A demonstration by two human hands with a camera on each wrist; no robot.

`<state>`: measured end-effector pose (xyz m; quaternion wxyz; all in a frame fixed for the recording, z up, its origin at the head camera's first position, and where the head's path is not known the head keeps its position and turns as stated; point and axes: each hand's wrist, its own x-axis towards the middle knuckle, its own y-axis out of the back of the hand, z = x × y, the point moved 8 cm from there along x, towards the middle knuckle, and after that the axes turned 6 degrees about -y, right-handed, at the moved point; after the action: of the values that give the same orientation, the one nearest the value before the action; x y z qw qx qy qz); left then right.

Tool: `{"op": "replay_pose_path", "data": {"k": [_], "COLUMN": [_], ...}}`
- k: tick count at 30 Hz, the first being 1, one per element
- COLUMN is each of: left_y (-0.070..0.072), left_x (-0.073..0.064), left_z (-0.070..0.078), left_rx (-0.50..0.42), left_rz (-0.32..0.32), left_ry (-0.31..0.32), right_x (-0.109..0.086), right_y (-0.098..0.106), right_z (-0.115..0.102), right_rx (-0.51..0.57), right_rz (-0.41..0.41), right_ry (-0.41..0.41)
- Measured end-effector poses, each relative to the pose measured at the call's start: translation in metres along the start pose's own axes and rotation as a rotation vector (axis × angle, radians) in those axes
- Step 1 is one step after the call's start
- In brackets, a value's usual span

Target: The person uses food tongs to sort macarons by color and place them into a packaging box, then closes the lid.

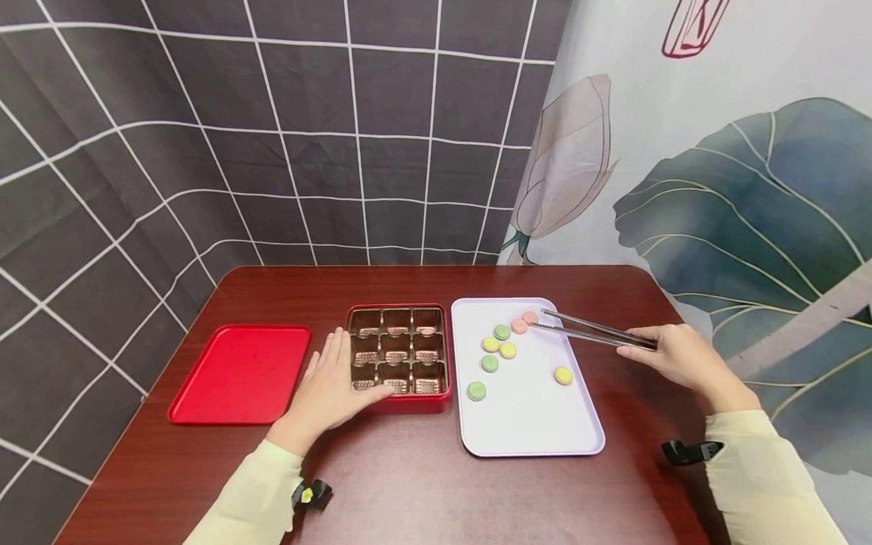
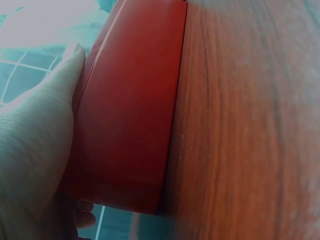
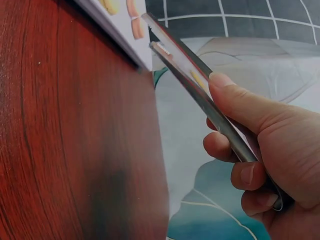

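Note:
My right hand grips metal tongs, their tips apart near two pink macarons at the back of the white tray. On that tray also lie green macarons and yellow macarons. The red box holds a brown divided insert; something pink shows in its back right compartment. With fingers straight, my left hand rests along the box's left side. Its thumb lies at the front rim, against the red wall in the left wrist view.
A red lid lies flat on the wooden table, left of the box. Behind the table hang a dark checked cloth and a pale curtain with leaf prints. The tray stands close to the box's right side.

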<state>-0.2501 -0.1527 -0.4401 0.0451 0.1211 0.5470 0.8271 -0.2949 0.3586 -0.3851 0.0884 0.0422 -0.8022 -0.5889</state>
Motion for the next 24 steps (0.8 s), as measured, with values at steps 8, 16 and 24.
{"op": "replay_pose_path", "data": {"k": [8,16,24], "left_y": [0.000,-0.001,-0.001], "left_x": [0.001,0.000,0.001], "left_z": [-0.001,-0.002,-0.001], "left_rx": [-0.008,-0.010,-0.012], "left_rz": [-0.003,-0.019,-0.028], "left_ry": [0.004,0.008,0.003], "right_x": [0.004,0.009,0.012], "right_y": [-0.006,-0.013,-0.018], "right_z": [0.003,0.003,0.003], "right_rx": [-0.015,-0.014,-0.008], "right_rz": [-0.004,-0.030,-0.037], "right_ry": [0.014,-0.004,-0.017]}}
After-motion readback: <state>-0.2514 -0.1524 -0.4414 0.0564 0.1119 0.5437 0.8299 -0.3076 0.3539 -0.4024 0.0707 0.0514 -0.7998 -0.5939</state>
